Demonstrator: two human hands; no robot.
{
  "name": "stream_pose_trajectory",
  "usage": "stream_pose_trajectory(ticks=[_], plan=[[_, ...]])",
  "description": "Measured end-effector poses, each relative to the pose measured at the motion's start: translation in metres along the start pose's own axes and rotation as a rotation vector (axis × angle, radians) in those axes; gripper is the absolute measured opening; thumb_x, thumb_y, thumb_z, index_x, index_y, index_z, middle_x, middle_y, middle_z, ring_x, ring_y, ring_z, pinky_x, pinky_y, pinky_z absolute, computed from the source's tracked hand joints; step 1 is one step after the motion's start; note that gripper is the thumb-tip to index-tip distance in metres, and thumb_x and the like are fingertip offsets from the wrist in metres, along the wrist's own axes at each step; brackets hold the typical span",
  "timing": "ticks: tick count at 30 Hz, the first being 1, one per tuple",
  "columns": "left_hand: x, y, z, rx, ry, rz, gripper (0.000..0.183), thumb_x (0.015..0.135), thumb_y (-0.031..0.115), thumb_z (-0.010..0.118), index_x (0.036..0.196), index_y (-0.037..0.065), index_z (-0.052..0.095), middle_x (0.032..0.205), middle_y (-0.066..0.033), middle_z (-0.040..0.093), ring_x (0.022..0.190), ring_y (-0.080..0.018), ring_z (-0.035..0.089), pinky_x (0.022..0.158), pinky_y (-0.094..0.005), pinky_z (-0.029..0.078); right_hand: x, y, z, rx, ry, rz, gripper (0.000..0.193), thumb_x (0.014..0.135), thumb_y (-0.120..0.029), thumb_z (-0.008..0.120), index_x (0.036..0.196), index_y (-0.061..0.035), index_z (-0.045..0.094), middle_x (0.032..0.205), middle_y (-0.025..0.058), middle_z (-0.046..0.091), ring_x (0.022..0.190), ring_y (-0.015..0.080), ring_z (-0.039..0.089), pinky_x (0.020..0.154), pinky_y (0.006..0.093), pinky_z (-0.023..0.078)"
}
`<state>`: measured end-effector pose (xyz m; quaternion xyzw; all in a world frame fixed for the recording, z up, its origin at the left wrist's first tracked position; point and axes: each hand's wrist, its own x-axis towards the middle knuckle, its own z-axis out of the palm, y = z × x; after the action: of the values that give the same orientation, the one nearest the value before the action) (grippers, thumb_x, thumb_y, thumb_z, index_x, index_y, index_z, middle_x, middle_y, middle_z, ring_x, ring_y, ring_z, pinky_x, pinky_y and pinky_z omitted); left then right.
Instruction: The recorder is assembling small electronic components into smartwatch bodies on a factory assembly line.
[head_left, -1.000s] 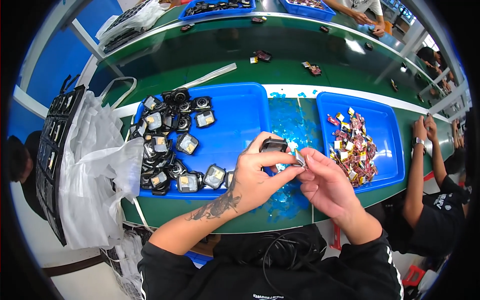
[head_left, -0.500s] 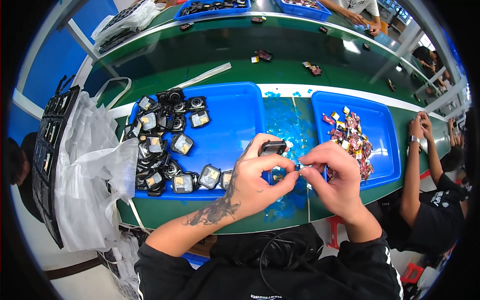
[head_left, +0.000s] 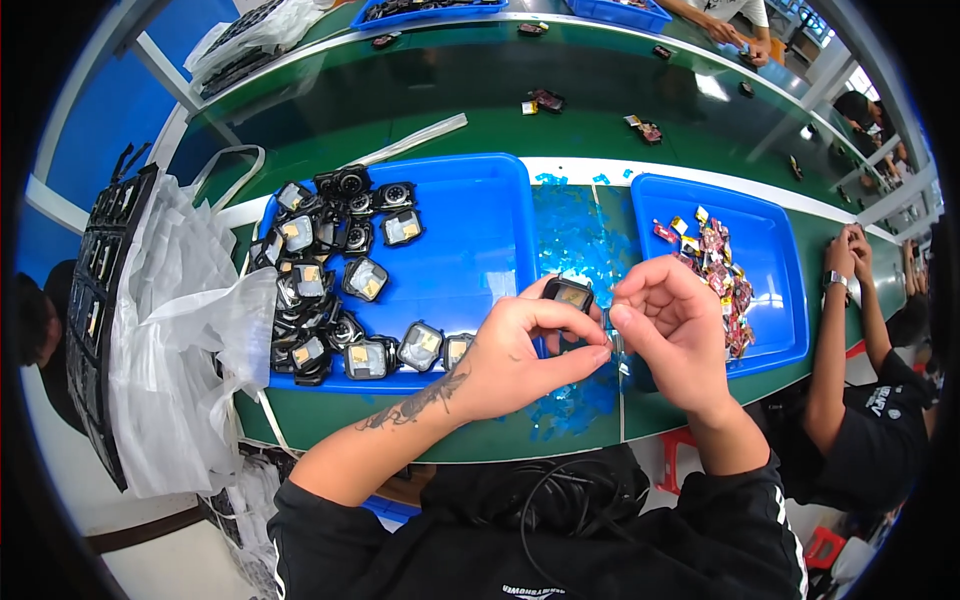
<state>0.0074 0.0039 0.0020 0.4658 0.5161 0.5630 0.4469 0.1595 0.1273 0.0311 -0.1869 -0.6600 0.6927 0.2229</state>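
Over the bench between two trays, my left hand (head_left: 520, 350) holds a black watch case (head_left: 573, 294), its squarish face turned up. The left thumb is stretched out below the case, close to my right hand. My right hand (head_left: 672, 325) is just to the right, thumb and forefinger drawn together and the other fingers curled. Whatever may be between those fingertips is too small to make out. Small blue film scraps (head_left: 580, 240) litter the green bench beneath both hands.
A large blue tray (head_left: 470, 175) at left holds several black watch cases (head_left: 365, 280). The blue tray (head_left: 790, 290) at right holds a pile of small red and yellow parts (head_left: 722, 270). White plastic sheeting (head_left: 170, 350) hangs at left. Beyond runs a green conveyor (head_left: 400, 95); a co-worker's arms (head_left: 835, 290) are at right.
My hands have drawn slightly apart from their shared pinch. The watch case has come forward into fuller view, its face showing. Parts on the conveyor appear shifted slightly right.
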Motion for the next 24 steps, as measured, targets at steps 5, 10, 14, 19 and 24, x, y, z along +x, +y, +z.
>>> stream_pose_trajectory(ticks=[5, 10, 14, 19, 24], plan=[[-0.001, -0.004, 0.004, -0.066, 0.103, -0.070, 0.008, 0.082, 0.004, 0.074, 0.090, 0.000, 0.073, 0.092, -0.0057, 0.064, 0.086, -0.0099, 0.055, 0.070, -0.0263, 0.043, 0.004, 0.004, -0.004, -0.604, 0.013, -0.455, 0.012, 0.082, 0.006, 0.068, 0.092, 0.0001, 0.064, 0.087, 0.0087, 0.065, 0.075, 0.0163, 0.065, 0.063, 0.0269, 0.053], [0.000, -0.005, 0.009, 0.205, 0.216, 0.172, 0.010, 0.076, 0.002, 0.075, 0.085, 0.004, 0.071, 0.096, -0.0091, 0.062, 0.091, -0.0185, 0.058, 0.079, -0.0297, 0.046, 0.004, -0.004, -0.006, -0.965, -0.068, -0.712, 0.022, 0.070, 0.005, 0.073, 0.091, -0.0005, 0.067, 0.083, 0.0098, 0.064, 0.070, 0.0241, 0.065, 0.058, 0.0322, 0.053], [-0.001, -0.004, 0.010, 0.252, 0.225, 0.168, 0.010, 0.075, 0.001, 0.074, 0.084, 0.002, 0.070, 0.098, -0.0094, 0.061, 0.094, -0.0194, 0.059, 0.082, -0.0303, 0.046, 0.005, -0.004, -0.007, -1.071, -0.096, -0.807, 0.025, 0.066, 0.003, 0.074, 0.090, -0.0002, 0.066, 0.084, 0.0088, 0.063, 0.069, 0.0234, 0.064, 0.055, 0.0330, 0.053], [-0.001, -0.003, 0.010, 0.259, 0.227, 0.122, 0.010, 0.074, 0.000, 0.074, 0.083, 0.002, 0.070, 0.098, -0.0105, 0.061, 0.094, -0.0208, 0.060, 0.083, -0.0311, 0.047, 0.007, -0.007, -0.005, -1.176, -0.108, -0.788, 0.026, 0.065, 0.002, 0.073, 0.090, -0.0011, 0.065, 0.084, 0.0085, 0.062, 0.067, 0.0227, 0.064, 0.055, 0.0330, 0.053], [-0.002, -0.002, 0.006, 0.269, 0.195, 0.087, 0.009, 0.075, 0.002, 0.074, 0.084, 0.003, 0.070, 0.097, -0.0101, 0.062, 0.094, -0.0197, 0.059, 0.081, -0.0310, 0.047, 0.023, 0.001, -0.013, -1.205, 0.072, -0.767, 0.018, 0.071, -0.001, 0.071, 0.085, -0.0043, 0.061, 0.081, 0.0082, 0.061, 0.066, 0.0263, 0.063, 0.054, 0.0354, 0.050]])
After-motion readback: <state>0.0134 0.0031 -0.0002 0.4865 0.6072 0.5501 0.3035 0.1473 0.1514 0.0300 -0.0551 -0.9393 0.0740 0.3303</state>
